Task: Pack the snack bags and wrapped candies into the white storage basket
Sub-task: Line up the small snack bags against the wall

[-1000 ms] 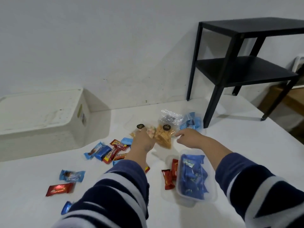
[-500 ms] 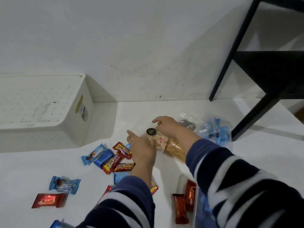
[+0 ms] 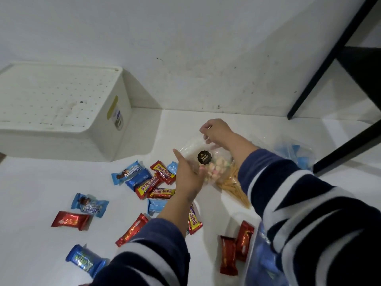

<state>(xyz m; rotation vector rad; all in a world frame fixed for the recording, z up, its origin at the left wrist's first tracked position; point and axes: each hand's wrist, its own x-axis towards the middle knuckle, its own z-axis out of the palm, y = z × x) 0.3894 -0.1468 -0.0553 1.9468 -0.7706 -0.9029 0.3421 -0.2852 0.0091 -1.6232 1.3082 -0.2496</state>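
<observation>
My right hand pinches the top edge of a clear snack bag of pastel biscuits with a round black sticker. Against the bag's left side lies my left hand, with straight fingers and the thumb up. A second clear bag of biscuit sticks lies just under it, partly hidden by my right sleeve. Several red and blue wrapped candies are scattered on the white surface to the left and below. The white storage basket stands at the far left by the wall.
A clear bag of blue candies lies right of my right arm. A clear container with blue wrappers sits at the bottom right, two red bars beside it. A black side table's legs stand at the right.
My right hand has slid from the bag's right side to its top edge and pinched it. My left hand now lies along the bag's left side. My view has dipped downward and closer.
</observation>
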